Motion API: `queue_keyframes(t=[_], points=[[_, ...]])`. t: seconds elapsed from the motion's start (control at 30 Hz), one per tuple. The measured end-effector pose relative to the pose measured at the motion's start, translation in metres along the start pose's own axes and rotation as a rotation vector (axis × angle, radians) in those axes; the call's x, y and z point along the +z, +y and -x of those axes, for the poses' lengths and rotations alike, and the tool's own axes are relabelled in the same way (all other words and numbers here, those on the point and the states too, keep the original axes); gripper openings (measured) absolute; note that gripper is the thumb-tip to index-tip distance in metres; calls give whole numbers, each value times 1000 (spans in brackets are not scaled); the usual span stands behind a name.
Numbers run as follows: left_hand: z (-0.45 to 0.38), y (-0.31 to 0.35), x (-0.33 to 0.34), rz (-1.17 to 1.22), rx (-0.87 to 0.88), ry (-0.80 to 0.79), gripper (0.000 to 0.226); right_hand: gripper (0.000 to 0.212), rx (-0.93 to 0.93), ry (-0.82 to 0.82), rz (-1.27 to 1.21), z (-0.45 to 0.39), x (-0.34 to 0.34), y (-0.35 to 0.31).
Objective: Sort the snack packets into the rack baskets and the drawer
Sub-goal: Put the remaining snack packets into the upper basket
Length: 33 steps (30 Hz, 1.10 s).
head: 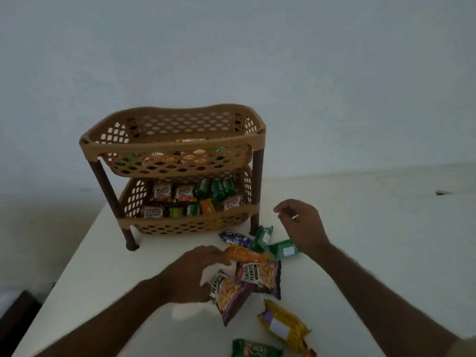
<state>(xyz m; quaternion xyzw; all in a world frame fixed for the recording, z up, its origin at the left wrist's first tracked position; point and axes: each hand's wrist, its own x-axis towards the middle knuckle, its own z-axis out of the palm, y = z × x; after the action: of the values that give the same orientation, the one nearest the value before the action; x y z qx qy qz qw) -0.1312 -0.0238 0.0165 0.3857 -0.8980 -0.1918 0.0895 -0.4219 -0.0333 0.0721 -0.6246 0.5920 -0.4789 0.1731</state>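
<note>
**Rack part filled, loose packets still on the table**

Head view, nearest first: a dark green packet (pixel 255 348) lies at the bottom edge, with a yellow packet (pixel 283 327) just beyond it on the white table (pixel 108 266). Above those, the left hand (pixel 192 275) is down among the loose pile. Its fingers curl over the end of an orange packet (pixel 246 255), and its lower edge touches a salted-peanuts packet (pixel 230 296) that tilts toward the camera; motion blur hides whether it truly pinches either one. A second peanuts packet (pixel 258 275) lies just beside, partly under the orange one.

Farther out sit a purple packet (pixel 235 238) and two green packets (pixel 262 238) (pixel 284 249), close to the rack's front right leg. The right hand (pixel 300 222) hovers above them, fingers loosely curled with something small and pale at the fingertips, too small to identify; it holds no packet.

Beyond stands the two-tier rack (pixel 172 173). Its lower basket (pixel 185 222) already carries peanuts packets and green and orange ones in rows; the upper basket (pixel 170 148) shows more packets through its lattice.

By my reckoning the sorting is well past halfway, with about eight packets still loose. No drawer is in view.
</note>
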Motion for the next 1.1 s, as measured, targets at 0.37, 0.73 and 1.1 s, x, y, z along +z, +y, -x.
queue_keyframes(t=[0.37,0.73,1.1], points=[[9,-21,55,-71,-108,57,65,25,89,-402,298,12,42,33],[65,-44,51,37,-485,212,39,31,89,-706,657,12,97,29],[81,-44,42,87,-604,395,39,58,-31,-665,626,18,111,26]])
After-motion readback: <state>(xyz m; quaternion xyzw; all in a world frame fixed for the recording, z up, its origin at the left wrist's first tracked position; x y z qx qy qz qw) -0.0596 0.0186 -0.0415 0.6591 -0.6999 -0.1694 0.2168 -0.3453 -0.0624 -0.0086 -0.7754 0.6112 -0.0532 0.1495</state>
